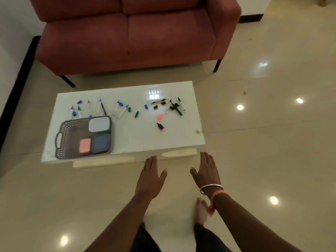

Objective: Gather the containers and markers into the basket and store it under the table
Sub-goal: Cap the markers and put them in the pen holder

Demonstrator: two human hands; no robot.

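White surface (138, 140): basket (62, 140), near-left corner, seemingly holds three containers (99, 124); markers (99, 107) loose along far edge. Left hand (150, 176) and right hand (206, 172) spread, empty. Next: gather markers.

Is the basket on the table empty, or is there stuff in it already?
Partly filled: the grey basket holds a white container, a pink container and a blue container at its right end; its left end is bare.

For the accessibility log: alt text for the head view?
The left hand and right hand hover open before a white table; its grey basket holds three lidded containers, while markers and loose caps lie scattered over the tabletop. A red sofa stands behind.
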